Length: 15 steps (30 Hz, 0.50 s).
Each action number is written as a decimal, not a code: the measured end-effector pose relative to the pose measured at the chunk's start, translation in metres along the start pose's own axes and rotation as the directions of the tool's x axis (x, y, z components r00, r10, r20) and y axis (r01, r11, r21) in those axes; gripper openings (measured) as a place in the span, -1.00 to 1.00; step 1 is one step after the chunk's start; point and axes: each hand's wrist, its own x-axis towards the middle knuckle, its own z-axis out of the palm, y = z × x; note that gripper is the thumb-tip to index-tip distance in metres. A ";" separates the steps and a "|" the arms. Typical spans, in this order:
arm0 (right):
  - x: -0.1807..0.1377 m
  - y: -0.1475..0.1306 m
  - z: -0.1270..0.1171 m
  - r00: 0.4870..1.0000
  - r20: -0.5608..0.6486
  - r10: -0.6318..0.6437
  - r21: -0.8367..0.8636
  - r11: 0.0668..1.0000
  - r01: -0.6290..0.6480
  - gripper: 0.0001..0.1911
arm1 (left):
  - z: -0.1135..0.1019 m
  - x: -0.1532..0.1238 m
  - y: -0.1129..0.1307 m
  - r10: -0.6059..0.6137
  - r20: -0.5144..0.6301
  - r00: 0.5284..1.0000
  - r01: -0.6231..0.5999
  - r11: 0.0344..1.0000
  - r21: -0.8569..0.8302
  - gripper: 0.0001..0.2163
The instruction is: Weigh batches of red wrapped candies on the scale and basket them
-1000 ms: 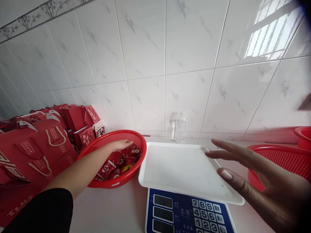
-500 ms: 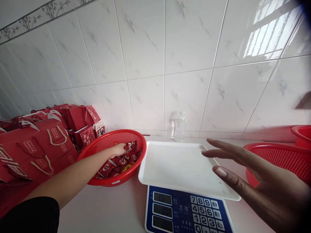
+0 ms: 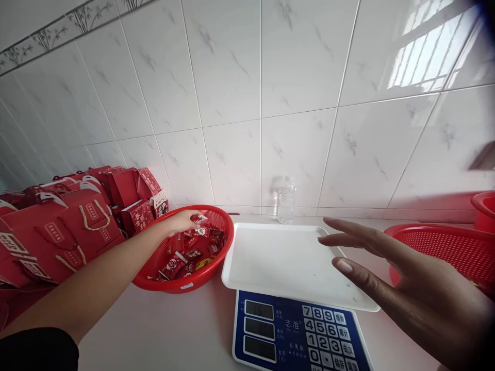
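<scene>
Head view: we look down at a pale counter against a white tiled wall, scale at 6 o'clock
Left hand: our left hand (image 3: 181,220) has lifted out of the candy pile it was buried in half a second ago; its fingers pinch a small wrapped candy (image 3: 200,218) just above the red basket (image 3: 216,255), at 10 o'clock from the tray
Right hand: our right hand (image 3: 406,278) hovers spread and empty over the tray's 3 o'clock edge, holding nothing, much as it was a second ago
Candy pile: red wrapped sweets (image 3: 185,257) lie in the basket's bottom
Tray: the white scale tray (image 3: 286,263) is bare
Scale: its blue keypad (image 3: 325,340) sits below the tray
Meaning: we judge a first piece is picked and nothing is weighed yet
Around: red gift bags (image 3: 58,232) at 9 o'clock, clear bottle (image 3: 285,202) at 12, second red basket (image 3: 444,247) at 3
</scene>
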 end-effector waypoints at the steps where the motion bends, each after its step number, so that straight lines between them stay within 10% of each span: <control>1: 0.000 -0.001 -0.001 1.000 0.002 0.000 -0.002 1.000 0.000 -0.48 | 0.000 -0.001 0.007 0.020 -0.004 1.000 -0.021 0.999 -0.037 -0.52; 9: 0.002 -0.015 -0.011 0.998 0.055 0.025 0.047 0.999 -0.027 -0.51 | 0.050 -0.020 0.070 0.210 0.163 0.964 -0.139 0.921 -0.364 -0.54; 15: 0.001 -0.022 -0.015 0.997 0.065 0.045 0.056 0.997 -0.049 -0.54 | 0.107 -0.035 0.102 0.339 0.372 0.864 -0.277 0.937 -0.212 -0.62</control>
